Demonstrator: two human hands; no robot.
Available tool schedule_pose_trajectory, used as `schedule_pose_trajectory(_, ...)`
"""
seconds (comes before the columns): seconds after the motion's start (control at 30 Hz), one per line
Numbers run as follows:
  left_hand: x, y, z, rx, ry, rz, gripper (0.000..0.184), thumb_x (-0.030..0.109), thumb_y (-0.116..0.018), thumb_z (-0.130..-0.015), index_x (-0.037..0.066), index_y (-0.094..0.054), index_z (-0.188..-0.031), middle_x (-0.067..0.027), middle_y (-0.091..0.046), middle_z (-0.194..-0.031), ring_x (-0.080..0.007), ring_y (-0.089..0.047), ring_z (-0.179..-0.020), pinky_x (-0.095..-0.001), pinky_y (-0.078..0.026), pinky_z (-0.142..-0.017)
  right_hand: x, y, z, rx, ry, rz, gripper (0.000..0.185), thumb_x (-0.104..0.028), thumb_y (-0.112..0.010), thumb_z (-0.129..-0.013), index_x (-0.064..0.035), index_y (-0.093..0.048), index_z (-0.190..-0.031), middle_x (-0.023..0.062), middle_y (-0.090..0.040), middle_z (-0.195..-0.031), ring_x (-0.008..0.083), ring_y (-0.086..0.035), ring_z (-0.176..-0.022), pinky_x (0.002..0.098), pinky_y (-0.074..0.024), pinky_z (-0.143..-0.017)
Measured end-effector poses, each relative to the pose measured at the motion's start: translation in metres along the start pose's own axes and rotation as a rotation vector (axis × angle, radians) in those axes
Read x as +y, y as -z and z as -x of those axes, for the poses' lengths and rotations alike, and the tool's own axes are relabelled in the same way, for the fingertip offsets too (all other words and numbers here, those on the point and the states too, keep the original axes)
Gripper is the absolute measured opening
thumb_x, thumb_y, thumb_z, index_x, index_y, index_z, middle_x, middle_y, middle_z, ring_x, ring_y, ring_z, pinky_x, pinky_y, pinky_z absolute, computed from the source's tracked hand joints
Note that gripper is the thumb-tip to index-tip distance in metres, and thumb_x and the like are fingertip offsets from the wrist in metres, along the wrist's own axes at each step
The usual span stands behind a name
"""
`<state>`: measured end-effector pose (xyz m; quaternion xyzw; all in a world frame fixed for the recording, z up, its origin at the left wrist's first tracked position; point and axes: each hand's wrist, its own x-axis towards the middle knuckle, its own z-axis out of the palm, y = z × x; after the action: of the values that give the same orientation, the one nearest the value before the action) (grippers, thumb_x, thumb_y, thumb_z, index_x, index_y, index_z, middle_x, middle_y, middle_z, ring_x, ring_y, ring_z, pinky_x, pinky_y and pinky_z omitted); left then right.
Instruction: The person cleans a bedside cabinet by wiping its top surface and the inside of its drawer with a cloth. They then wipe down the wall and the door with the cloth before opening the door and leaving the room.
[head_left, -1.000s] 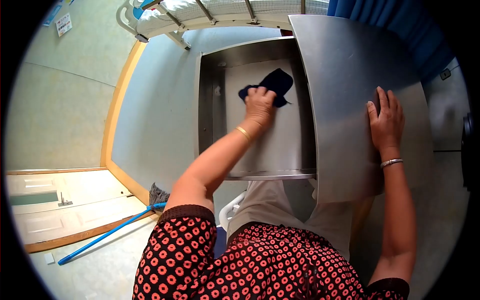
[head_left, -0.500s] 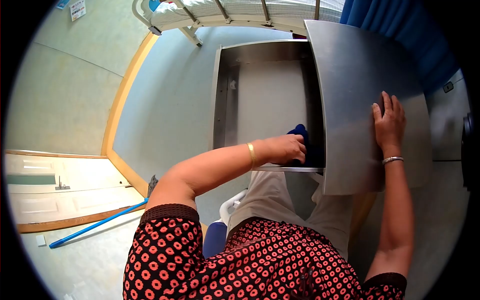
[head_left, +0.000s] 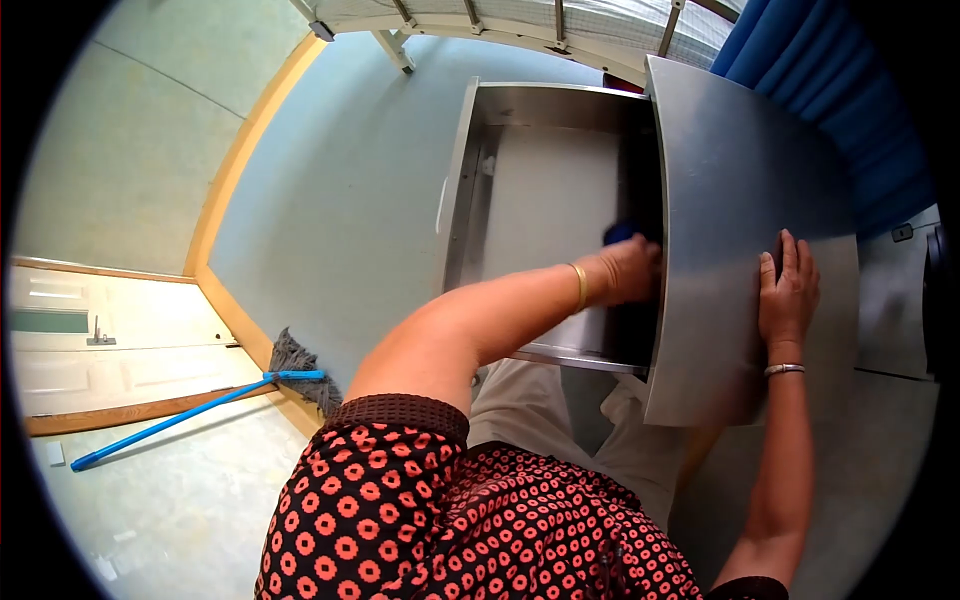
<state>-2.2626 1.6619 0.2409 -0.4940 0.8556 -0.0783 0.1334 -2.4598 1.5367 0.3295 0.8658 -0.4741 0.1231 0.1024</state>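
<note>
- Got the left hand (head_left: 627, 268) down inside an open metal drawer (head_left: 457, 225), way over at the shadowy side next to the steel counter (head_left: 715, 240).
- Curled grip there, closed around a dark blue cloth (head_left: 620, 233), with just a bit poking out above the knuckles. Kinda blurry, so can't tell if pressing against the drawer wall.
- Also got the right hand (head_left: 788, 295) lying flat on the counter, grip relaxed, fingers stretched out.
- Gold bracelet (head_left: 579, 287) on the left wrist, silver bracelet (head_left: 784, 369) on the right.
- White-framed bed (head_left: 500, 36) beyond the drawer, plus a blue curtain (head_left: 830, 110) hanging past the counter's far edge.
- Off to the left, a grey mop (head_left: 298, 365) with a blue handle (head_left: 170, 425), near the yellow wall trim (head_left: 225, 170).
</note>
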Motion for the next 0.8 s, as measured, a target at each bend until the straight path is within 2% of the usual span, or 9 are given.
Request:
schedule_pose_trajectory(0.07, -0.026, -0.005, 0.008, 0.078, 0.233, 0.019, 0.015, 0.023, -0.054, -0.076, 0.020, -0.068, -0.083, -0.0011, -0.056, -0.096, -0.0224, -0.051, -0.090, -0.0333, -0.041, -0.066, 0.000, 0.002, 0.000, -0.008, -0.007, 0.011, 0.044, -0.037, -0.046, -0.089, -0.0141, -0.046, -0.127, 0.0114, -0.042, -0.131, 0.0287, -0.037, -0.122, 0.0413, -0.0304, -0.101)
schedule_pose_trajectory(0.27, -0.071, -0.025, 0.049, 0.060, 0.835, 0.174, 0.018, 0.015, -0.054, -0.079, 0.016, -0.063, -0.094, -0.0088, -0.056, -0.096, -0.0281, -0.058, -0.084, -0.0369, -0.050, -0.064, 0.003, 0.000, 0.000, -0.014, -0.022, -0.053, 0.045, -0.038, -0.047, -0.088, -0.0144, -0.047, -0.127, 0.0116, -0.041, -0.131, 0.0288, -0.037, -0.122, 0.0418, -0.0304, -0.100)
schedule_pose_trajectory(0.47, -0.022, 0.015, 0.093, -0.189, 0.624, 0.449, 0.031, 0.013, -0.062, -0.074, 0.017, -0.063, -0.104, -0.0113, -0.055, -0.103, -0.0312, -0.056, -0.088, -0.0361, -0.049, -0.073, 0.000, 0.002, 0.000, -0.039, -0.045, -0.065, 0.045, -0.038, -0.046, -0.088, -0.0144, -0.046, -0.127, 0.0100, -0.042, -0.132, 0.0271, -0.035, -0.124, 0.0415, -0.0296, -0.102)
schedule_pose_trajectory(0.53, -0.008, 0.031, 0.112, -0.089, 0.420, 0.698, 0.032, 0.015, -0.066, -0.073, 0.016, -0.063, -0.104, -0.0116, -0.054, -0.111, -0.0329, -0.054, -0.090, -0.0355, -0.048, -0.078, -0.001, 0.004, 0.001, -0.041, -0.057, -0.069, 0.045, -0.038, -0.046, -0.089, -0.0145, -0.045, -0.127, 0.0101, -0.041, -0.132, 0.0267, -0.035, -0.124, 0.0423, -0.0296, -0.102)
schedule_pose_trajectory(0.6, 0.012, 0.055, 0.130, 0.244, 0.388, 0.723, 0.031, 0.015, -0.070, -0.070, 0.013, -0.063, -0.101, -0.0112, -0.053, -0.115, -0.0328, -0.053, -0.096, -0.0360, -0.046, -0.083, -0.001, 0.002, 0.000, -0.052, -0.072, -0.078, 0.044, -0.038, -0.046, -0.089, -0.0144, -0.046, -0.126, 0.0102, -0.041, -0.132, 0.0265, -0.035, -0.124, 0.0433, -0.0302, -0.101)
schedule_pose_trajectory(0.67, 0.035, 0.105, 0.155, 0.274, 0.404, 0.796, 0.026, 0.014, -0.069, -0.073, 0.010, -0.063, -0.099, -0.0109, -0.059, -0.101, -0.0269, -0.057, -0.091, -0.0334, -0.048, -0.077, 0.000, 0.000, 0.000, -0.044, -0.078, -0.087, 0.044, -0.038, -0.046, -0.088, -0.0142, -0.046, -0.126, 0.0101, -0.041, -0.132, 0.0263, -0.035, -0.124, 0.0435, -0.0307, -0.101)
schedule_pose_trajectory(0.73, 0.081, 0.127, 0.200, 0.035, 0.492, 1.087, 0.021, 0.013, -0.067, -0.077, 0.008, -0.062, -0.098, -0.0106, -0.063, -0.086, -0.0220, -0.061, -0.077, -0.0294, -0.049, -0.069, -0.001, 0.000, 0.001, -0.028, -0.078, -0.105, 0.044, -0.038, -0.047, -0.088, -0.0140, -0.047, -0.125, 0.0101, -0.042, -0.132, 0.0260, -0.035, -0.125, 0.0437, -0.0312, -0.100)
schedule_pose_trajectory(0.77, 0.112, 0.115, 0.224, 0.228, 0.494, 1.272, 0.018, 0.012, -0.062, -0.082, 0.007, -0.061, -0.099, -0.0089, -0.063, -0.076, -0.0188, -0.061, -0.065, -0.0261, -0.049, -0.063, 0.001, -0.004, 0.001, -0.013, -0.062, -0.103, 0.044, -0.038, -0.047, -0.088, -0.0138, -0.047, -0.125, 0.0100, -0.042, -0.131, 0.0257, -0.035, -0.124, 0.0434, -0.0315, -0.100)
schedule_pose_trajectory(0.8, 0.146, 0.106, 0.250, 0.031, 0.656, 1.470, 0.017, 0.012, -0.059, -0.085, 0.005, -0.061, -0.100, -0.0082, -0.064, -0.083, -0.0167, -0.061, -0.073, -0.0272, -0.049, -0.068, 0.003, -0.006, -0.001, 0.006, -0.046, -0.103, 0.044, -0.038, -0.048, -0.087, -0.0137, -0.047, -0.125, 0.0099, -0.043, -0.130, 0.0254, -0.036, -0.124, 0.0431, -0.0318, -0.099)
